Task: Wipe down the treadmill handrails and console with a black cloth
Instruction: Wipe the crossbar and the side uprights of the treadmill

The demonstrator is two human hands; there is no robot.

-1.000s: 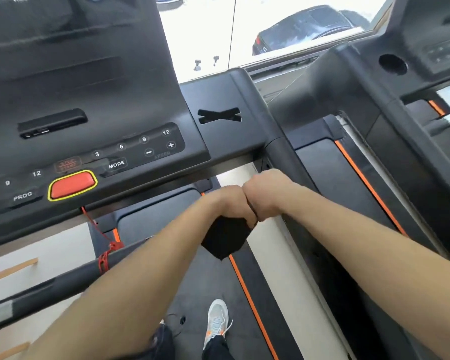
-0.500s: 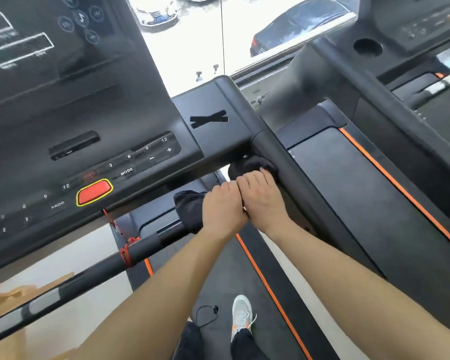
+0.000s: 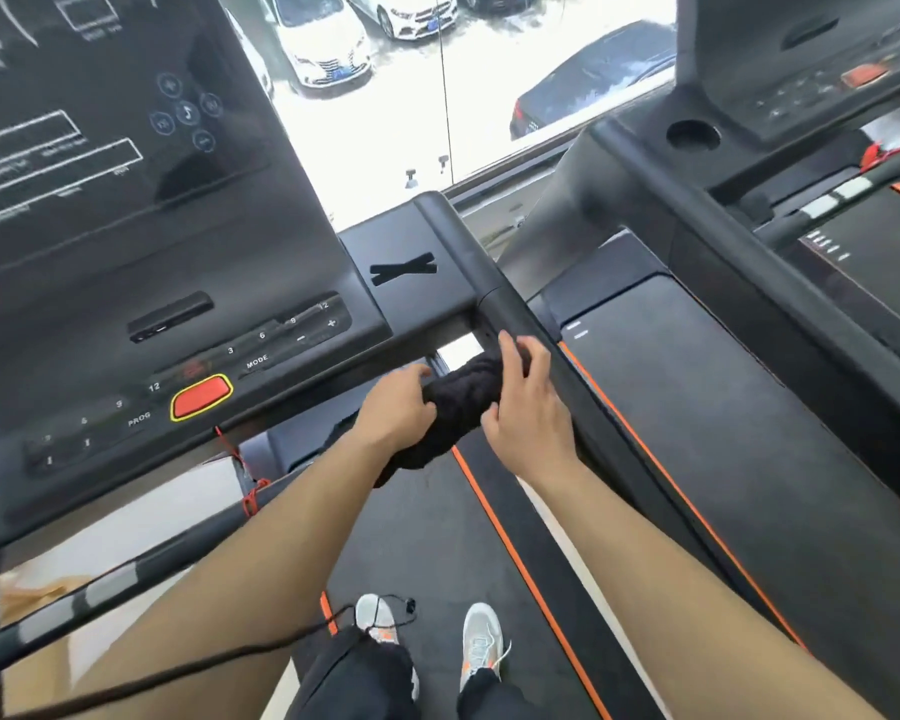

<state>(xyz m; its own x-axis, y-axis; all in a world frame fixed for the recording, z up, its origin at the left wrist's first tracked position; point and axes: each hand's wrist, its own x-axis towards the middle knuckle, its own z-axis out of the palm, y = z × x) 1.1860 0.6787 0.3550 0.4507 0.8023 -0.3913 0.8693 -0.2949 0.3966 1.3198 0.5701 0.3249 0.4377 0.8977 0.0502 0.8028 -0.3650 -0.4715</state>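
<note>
The black cloth is rolled up in the middle of the picture, just under the edge of the console and beside the handrail that runs to the lower right. The left hand grips one end and the right hand pinches the other, likely to bunch it for rubbing. One cloth, two hands, one red button, two shoes.

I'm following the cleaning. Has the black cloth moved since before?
Yes. The black cloth slid leftward off the right handrail, now bunched between the left hand and right hand.
</note>
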